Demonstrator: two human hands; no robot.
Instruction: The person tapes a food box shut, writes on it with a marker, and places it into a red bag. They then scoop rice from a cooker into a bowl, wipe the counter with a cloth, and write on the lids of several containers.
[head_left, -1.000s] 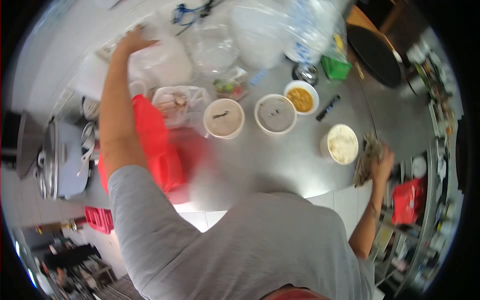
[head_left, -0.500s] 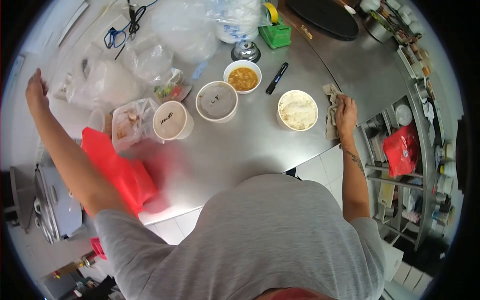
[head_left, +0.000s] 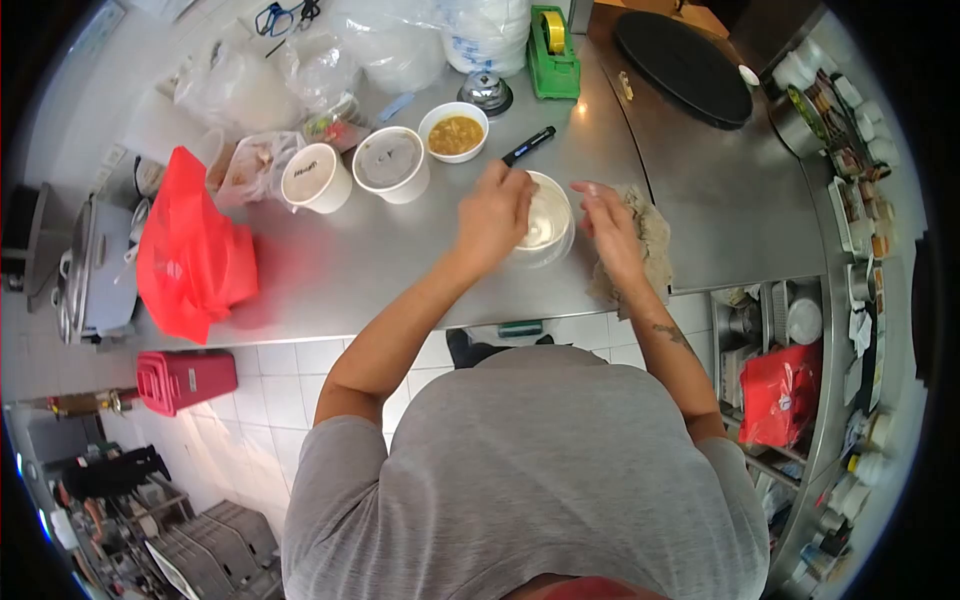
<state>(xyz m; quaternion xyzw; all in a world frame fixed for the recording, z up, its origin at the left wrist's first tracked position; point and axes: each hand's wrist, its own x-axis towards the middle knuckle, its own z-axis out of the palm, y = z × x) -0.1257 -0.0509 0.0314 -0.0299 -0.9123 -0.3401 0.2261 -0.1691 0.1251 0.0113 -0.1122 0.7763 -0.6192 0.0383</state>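
Note:
My left hand (head_left: pixel 492 215) has its fingers bent together at the left edge of a white round tub (head_left: pixel 548 212); what they grip is hard to make out. Clear plastic, like a lid (head_left: pixel 545 258), shows around the tub's lower edge. To the tub's right, my right hand (head_left: pixel 608 228) is held with fingers apart and nothing in them, over a crumpled beige cloth (head_left: pixel 652 245). A black marker (head_left: pixel 528 146) lies just behind the tub. A white bowl of orange-brown soup (head_left: pixel 456 134) stands behind my left hand.
Two lidded tubs (head_left: pixel 392 165) (head_left: pixel 316 178) stand at left, near a red bag (head_left: pixel 185 255) and clear plastic bags (head_left: pixel 235 90). Behind are a bell (head_left: pixel 486 92), a green tape dispenser (head_left: pixel 553 70) and a black round tray (head_left: pixel 683 68). Shelves line the right.
My left hand has come from the far left to the tub. My right hand has moved left off the cloth. Clear plastic now shows at the tub. The red bag stands more upright.

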